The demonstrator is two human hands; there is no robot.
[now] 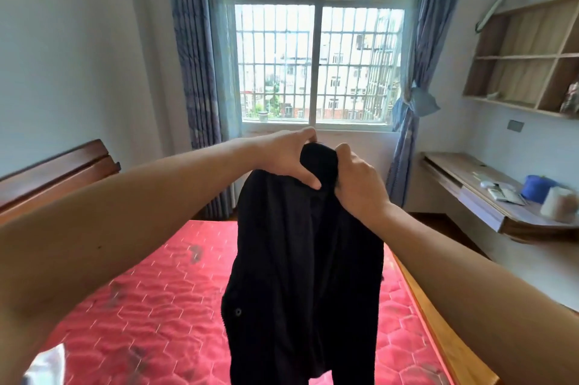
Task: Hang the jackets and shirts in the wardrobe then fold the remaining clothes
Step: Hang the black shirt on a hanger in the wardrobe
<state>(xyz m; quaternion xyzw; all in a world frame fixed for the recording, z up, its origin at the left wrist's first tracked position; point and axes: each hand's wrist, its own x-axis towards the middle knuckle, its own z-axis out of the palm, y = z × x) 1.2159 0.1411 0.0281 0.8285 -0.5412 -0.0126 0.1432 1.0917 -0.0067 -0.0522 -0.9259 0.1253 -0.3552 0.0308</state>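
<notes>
The left hand and right hand are both pinching the collar of a black jacket, which is hanging limp above the red mattress. No hanger or wardrobe is showing, so the hanging step seems barely under way, and the folding is still waiting. The jacket is looking soft and matte, while the mattress is gleaming, quilted in hexagons.
</notes>
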